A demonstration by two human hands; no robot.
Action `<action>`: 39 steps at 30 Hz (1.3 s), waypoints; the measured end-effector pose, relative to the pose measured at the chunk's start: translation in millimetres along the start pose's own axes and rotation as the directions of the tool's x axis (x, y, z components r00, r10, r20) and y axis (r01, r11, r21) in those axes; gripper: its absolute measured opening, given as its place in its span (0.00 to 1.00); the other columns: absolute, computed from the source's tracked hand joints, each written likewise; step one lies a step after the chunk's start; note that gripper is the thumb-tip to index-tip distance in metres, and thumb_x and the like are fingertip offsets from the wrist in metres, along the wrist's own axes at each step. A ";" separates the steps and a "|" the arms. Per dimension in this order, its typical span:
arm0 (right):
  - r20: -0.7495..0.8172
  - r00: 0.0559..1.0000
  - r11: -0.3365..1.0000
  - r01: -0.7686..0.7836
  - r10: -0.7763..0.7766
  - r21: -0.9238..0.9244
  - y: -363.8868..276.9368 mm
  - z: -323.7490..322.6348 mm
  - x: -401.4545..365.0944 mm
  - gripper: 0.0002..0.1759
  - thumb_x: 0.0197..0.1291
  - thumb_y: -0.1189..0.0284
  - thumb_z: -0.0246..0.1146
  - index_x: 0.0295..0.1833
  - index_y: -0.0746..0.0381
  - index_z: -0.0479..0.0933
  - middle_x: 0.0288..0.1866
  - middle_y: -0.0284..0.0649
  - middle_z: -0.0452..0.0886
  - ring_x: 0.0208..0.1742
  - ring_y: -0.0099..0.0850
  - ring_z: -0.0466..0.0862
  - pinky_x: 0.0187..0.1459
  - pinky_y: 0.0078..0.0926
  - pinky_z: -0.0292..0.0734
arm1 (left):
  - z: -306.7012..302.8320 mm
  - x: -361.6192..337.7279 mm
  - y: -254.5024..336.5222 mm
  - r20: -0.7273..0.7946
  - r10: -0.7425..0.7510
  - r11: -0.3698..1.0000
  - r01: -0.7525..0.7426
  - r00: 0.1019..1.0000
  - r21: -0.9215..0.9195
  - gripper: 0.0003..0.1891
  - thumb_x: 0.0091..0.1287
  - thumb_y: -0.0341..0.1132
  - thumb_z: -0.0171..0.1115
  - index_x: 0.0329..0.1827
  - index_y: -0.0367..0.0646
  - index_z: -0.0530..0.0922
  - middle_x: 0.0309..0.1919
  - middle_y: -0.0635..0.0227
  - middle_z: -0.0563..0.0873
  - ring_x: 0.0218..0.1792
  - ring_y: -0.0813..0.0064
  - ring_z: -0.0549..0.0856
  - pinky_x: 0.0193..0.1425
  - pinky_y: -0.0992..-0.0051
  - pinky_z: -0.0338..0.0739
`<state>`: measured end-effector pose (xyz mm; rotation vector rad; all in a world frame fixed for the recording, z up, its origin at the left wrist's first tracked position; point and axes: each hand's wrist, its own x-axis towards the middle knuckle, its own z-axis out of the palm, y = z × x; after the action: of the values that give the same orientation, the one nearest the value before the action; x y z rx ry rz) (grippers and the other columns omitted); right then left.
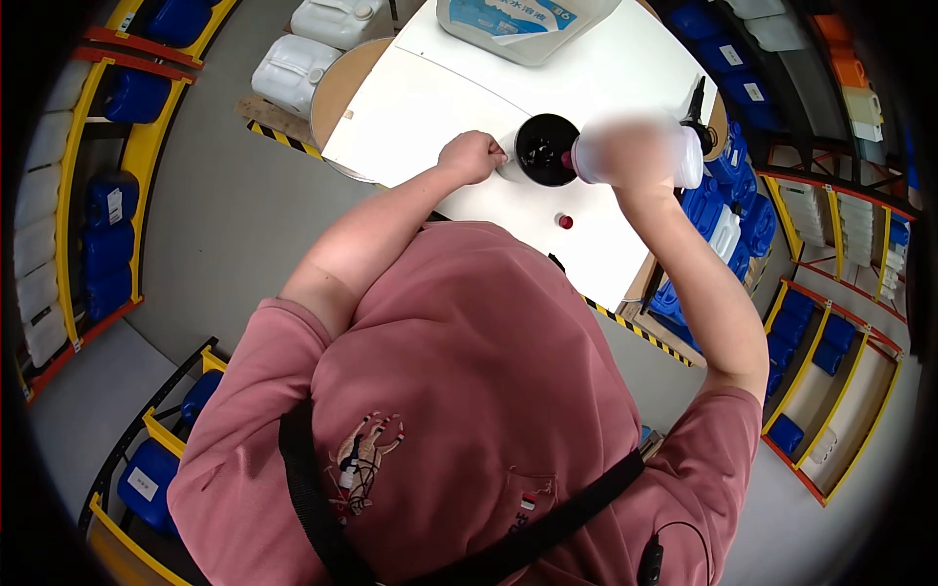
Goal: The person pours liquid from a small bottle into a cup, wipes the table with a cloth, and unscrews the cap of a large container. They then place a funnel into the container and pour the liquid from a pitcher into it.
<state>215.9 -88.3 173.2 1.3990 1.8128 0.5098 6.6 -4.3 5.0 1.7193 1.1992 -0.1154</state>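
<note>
The right hand [637, 154] has its grip closed round a white bottle [590, 162], which is tipped sideways with its mouth over the black funnel [543, 148] on the worktop [420, 107]. The left hand [472, 156] is fisted at the funnel's opposite rim.

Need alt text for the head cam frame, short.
A person's right hand tips a translucent bottle, neck first, over a black funnel on a white table; the left hand is closed at the funnel's rim. A red cap lies nearby. Blue jerrycans line surrounding racks.

black funnel [546, 148], white bottle [635, 151], red cap [565, 222]
</note>
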 end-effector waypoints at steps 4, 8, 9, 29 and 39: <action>0.033 0.999 0.999 -0.012 0.011 0.040 1.1 -4.9 2.4 0.23 0.68 0.65 0.63 0.66 0.58 0.77 0.57 0.43 0.85 0.60 0.42 0.83 0.67 0.42 0.68 | -0.1 1.3 -2.2 0.010 0.005 1.000 -0.005 1.000 -0.010 0.15 0.74 0.48 0.69 0.49 0.47 0.90 0.45 0.66 0.93 0.44 0.68 0.89 0.53 0.65 0.82; 0.061 0.998 0.999 -0.005 0.003 0.042 -0.8 -2.5 3.9 0.23 0.68 0.65 0.63 0.66 0.58 0.78 0.57 0.43 0.85 0.60 0.41 0.83 0.67 0.42 0.68 | -0.4 3.2 -4.9 0.012 0.003 1.000 -0.003 1.000 -0.012 0.15 0.73 0.49 0.69 0.49 0.47 0.90 0.45 0.66 0.93 0.43 0.68 0.89 0.52 0.65 0.82; 0.041 0.999 1.000 -0.012 0.011 0.028 -1.5 -2.0 2.7 0.22 0.66 0.67 0.65 0.65 0.57 0.77 0.54 0.40 0.85 0.58 0.39 0.83 0.64 0.38 0.70 | -0.4 3.2 -4.9 0.009 0.005 1.000 -0.005 1.000 -0.007 0.15 0.73 0.49 0.69 0.49 0.47 0.90 0.44 0.66 0.93 0.43 0.68 0.89 0.52 0.65 0.82; 0.050 0.999 0.999 -0.019 0.017 0.044 0.8 -0.6 2.8 0.21 0.63 0.69 0.67 0.62 0.56 0.77 0.51 0.37 0.85 0.55 0.36 0.84 0.59 0.35 0.72 | -1.5 3.0 -4.8 0.011 0.006 1.000 -0.006 1.000 -0.011 0.15 0.73 0.48 0.69 0.49 0.47 0.90 0.45 0.65 0.93 0.47 0.67 0.89 0.55 0.65 0.82; 0.061 0.998 0.995 -0.039 0.033 0.090 1.1 4.5 0.9 0.21 0.63 0.70 0.68 0.62 0.55 0.77 0.50 0.37 0.85 0.55 0.36 0.84 0.60 0.34 0.73 | -1.9 1.9 -4.1 0.009 0.003 1.000 -0.003 1.000 -0.011 0.15 0.73 0.48 0.69 0.50 0.47 0.90 0.47 0.65 0.92 0.47 0.67 0.89 0.55 0.65 0.82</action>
<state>219.9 -87.8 170.9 1.4951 1.7855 0.4041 3.7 -1.5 2.1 1.7096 1.1882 -0.1144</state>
